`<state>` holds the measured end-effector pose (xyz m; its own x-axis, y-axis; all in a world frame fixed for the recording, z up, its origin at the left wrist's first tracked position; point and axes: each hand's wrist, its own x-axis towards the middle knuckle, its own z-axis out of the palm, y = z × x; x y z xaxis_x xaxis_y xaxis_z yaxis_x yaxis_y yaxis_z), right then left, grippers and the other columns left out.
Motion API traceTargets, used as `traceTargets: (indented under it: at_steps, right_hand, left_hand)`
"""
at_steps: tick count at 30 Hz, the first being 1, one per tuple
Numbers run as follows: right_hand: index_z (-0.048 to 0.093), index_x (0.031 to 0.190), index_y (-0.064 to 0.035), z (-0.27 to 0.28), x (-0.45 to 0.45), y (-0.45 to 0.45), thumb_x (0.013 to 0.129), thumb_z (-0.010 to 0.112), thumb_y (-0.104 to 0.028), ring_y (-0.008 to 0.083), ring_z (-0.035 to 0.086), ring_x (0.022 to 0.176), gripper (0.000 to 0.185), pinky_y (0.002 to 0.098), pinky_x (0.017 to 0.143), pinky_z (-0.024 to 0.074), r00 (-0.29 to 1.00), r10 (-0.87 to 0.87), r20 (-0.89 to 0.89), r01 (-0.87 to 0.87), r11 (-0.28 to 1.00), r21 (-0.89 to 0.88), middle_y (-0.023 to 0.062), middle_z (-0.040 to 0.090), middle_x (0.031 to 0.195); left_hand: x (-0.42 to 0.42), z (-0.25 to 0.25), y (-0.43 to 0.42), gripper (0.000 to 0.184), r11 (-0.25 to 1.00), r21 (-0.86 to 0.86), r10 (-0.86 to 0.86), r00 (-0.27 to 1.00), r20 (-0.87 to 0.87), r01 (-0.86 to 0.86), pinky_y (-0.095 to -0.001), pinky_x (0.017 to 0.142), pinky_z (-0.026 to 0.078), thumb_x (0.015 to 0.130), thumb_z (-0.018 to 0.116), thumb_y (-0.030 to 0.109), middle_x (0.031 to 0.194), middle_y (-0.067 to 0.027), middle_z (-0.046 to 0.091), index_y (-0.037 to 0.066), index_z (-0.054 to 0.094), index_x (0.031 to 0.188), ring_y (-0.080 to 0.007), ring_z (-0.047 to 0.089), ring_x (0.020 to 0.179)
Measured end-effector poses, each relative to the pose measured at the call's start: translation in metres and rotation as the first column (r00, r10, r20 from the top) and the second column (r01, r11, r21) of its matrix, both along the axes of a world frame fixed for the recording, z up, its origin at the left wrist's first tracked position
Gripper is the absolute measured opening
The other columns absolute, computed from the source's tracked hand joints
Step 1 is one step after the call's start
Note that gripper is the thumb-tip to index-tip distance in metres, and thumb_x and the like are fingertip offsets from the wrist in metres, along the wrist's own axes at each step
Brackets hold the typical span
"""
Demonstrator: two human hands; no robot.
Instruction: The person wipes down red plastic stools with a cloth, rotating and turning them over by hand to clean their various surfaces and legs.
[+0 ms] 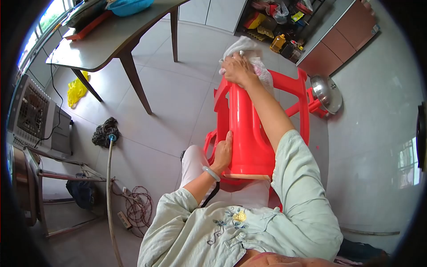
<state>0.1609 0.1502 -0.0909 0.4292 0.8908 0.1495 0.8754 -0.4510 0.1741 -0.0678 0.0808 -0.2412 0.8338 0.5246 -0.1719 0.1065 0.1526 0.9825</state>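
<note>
A red plastic chair lies tipped over my lap, its legs pointing away from me. My right hand is closed on a white cloth and presses it to the far end of the chair. Part of the cloth hangs over the chair's far side. My left hand, with a pale bracelet at the wrist, lies against the left side of the chair near my lap, its fingers stretched along the red plastic.
A table with a blue basket stands at upper left. A mop, yellow bag and coiled cable are on the floor. Bottles stand by the cabinet; a metal basin leans at right.
</note>
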Motion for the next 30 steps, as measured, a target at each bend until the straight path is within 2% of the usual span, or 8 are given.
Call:
traceTargets:
  at_steps: [8,11,13,14,21,23,24,30]
  right_hand:
    - [0.072,0.086,-0.0128,-0.006,-0.064,-0.048,0.07,0.057,-0.018,0.0285,0.061,0.091,0.022,0.0393,0.084,0.0498,0.947,0.304,-0.098,-0.307,0.952,-0.009,0.0062,0.067,0.094]
    - [0.068,0.08,-0.0103,-0.008,-0.109,-0.087,0.061,0.062,-0.012,0.0286,0.061,0.085,0.02,0.0406,0.076,0.0494,0.857,0.466,-0.221,-0.449,0.885,0.126,0.0078,0.064,0.083]
    - [0.068,0.088,-0.0125,-0.008,-0.159,-0.131,0.059,0.068,-0.015,0.0276,0.061,0.098,0.029,0.0429,0.084,0.0478,0.812,0.547,-0.204,-0.546,0.835,0.066,0.0079,0.066,0.102]
    - [0.069,0.09,-0.0134,-0.01,-0.175,-0.146,0.06,0.072,-0.02,0.028,0.059,0.105,0.031,0.0438,0.086,0.0466,0.804,0.552,-0.221,-0.555,0.83,0.056,0.0079,0.065,0.108]
    - [0.062,0.111,-0.0119,-0.011,-0.174,-0.169,0.072,0.063,-0.011,0.0299,0.052,0.115,0.039,0.0462,0.09,0.0441,0.901,0.421,-0.106,-0.4,0.9,0.172,0.009,0.057,0.122]
    - [0.062,0.112,-0.014,-0.003,-0.147,-0.148,0.074,0.059,-0.003,0.0305,0.051,0.118,0.04,0.0465,0.088,0.0447,0.951,0.31,0.013,-0.304,0.921,0.243,0.0116,0.056,0.123]
    - [0.061,0.114,-0.0154,-0.003,-0.124,-0.137,0.078,0.064,-0.011,0.0303,0.052,0.118,0.036,0.0474,0.091,0.0442,0.962,0.27,0.04,-0.27,0.92,0.284,0.0097,0.055,0.125]
    - [0.06,0.112,-0.0132,-0.004,-0.07,-0.109,0.08,0.068,-0.022,0.0325,0.058,0.106,0.035,0.0447,0.088,0.0468,0.973,0.105,-0.207,0.004,0.884,0.468,0.0098,0.06,0.114]
  left_hand:
    - [0.002,-0.011,-0.002,0.079,0.996,0.038,0.082,0.994,0.07,-0.085,-0.0439,0.055,0.037,0.099,0.027,0.054,0.05,-0.0218,0.049,-0.009,0.054,0.059,-0.0316,0.05,0.05]
    - [0.003,-0.038,-0.003,0.067,0.999,-0.002,-0.039,0.998,0.044,0.039,-0.0431,0.064,0.043,0.099,0.032,0.049,0.07,-0.0218,0.06,-0.006,0.061,0.077,-0.031,0.059,0.067]
    - [0.013,-0.094,-0.019,0.043,0.835,0.452,0.094,0.89,0.445,-0.314,-0.0416,0.082,0.046,0.097,0.042,0.038,0.108,-0.0185,0.06,-0.001,0.057,0.109,-0.0295,0.058,0.099]
    - [0.009,-0.099,-0.018,0.042,0.92,0.372,-0.079,0.874,0.48,-0.121,-0.0411,0.097,0.042,0.093,0.052,0.027,0.13,-0.0132,0.046,0.005,0.044,0.128,-0.0283,0.046,0.121]
    - [0.023,-0.105,-0.017,0.041,0.874,0.407,0.076,0.901,0.427,-0.266,-0.04,0.083,0.046,0.098,0.041,0.038,0.111,-0.0183,0.057,0.001,0.054,0.111,-0.0271,0.055,0.1]
    - [0.017,-0.058,0.005,0.059,0.996,0.058,-0.065,0.998,-0.008,0.065,-0.0431,0.062,0.041,0.1,0.032,0.045,0.072,-0.0211,0.056,-0.006,0.056,0.079,-0.0269,0.052,0.067]
    - [0.014,-0.037,-0.004,0.068,0.992,0.027,0.119,0.979,0.163,-0.125,-0.0463,0.055,0.031,0.101,0.031,0.045,0.052,-0.0209,0.043,-0.009,0.047,0.062,-0.0272,0.039,0.051]
    - [0.012,-0.038,0.0,0.065,0.988,-0.03,0.157,0.973,0.171,-0.155,-0.0441,0.057,0.036,0.101,0.032,0.043,0.06,-0.0222,0.051,-0.01,0.048,0.066,-0.0284,0.042,0.054]
